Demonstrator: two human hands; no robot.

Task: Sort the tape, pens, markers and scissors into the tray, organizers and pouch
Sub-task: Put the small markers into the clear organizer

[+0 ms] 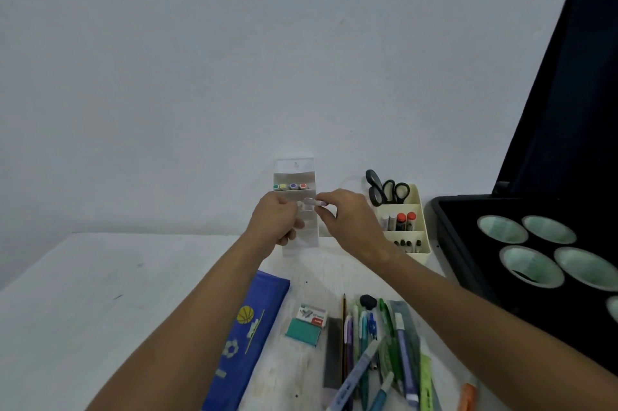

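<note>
Both hands are up off the table, working on a clear plastic marker pouch (296, 206). The left hand (276, 221) is gripping the pouch around its lower half, fingers curled behind it, holding it upright. The right hand (347, 215) is pinching something small and pale at the pouch's front, about midway up; a flap or a marker cap, I cannot tell which. Four coloured marker ends (289, 186) are showing in a row near the pouch's top.

Cream organizer (419, 226) is standing just right of the hands against the wall. Black-handled scissors (388, 189) are sitting in its rear slot, red-capped markers (405, 221) in the middle one, small dark items in the front one.

Black tray (468, 263) is lying at far right, holding rolls of tape (531, 265) in round wells.

Still loose on the table, nearest me: a fan of pens and pencils (378, 343), a ruler, a dark eraser, a teal eraser (304, 332) and a staple box (312, 313). A blue zip pouch (247, 340) is lying to their left.

Judgement: the marker step is in hand, seemingly closing or loading the clear pouch. Next move likely calls for setting it down, then gathering the loose pens toward the blue pouch, which will need opening first.
</note>
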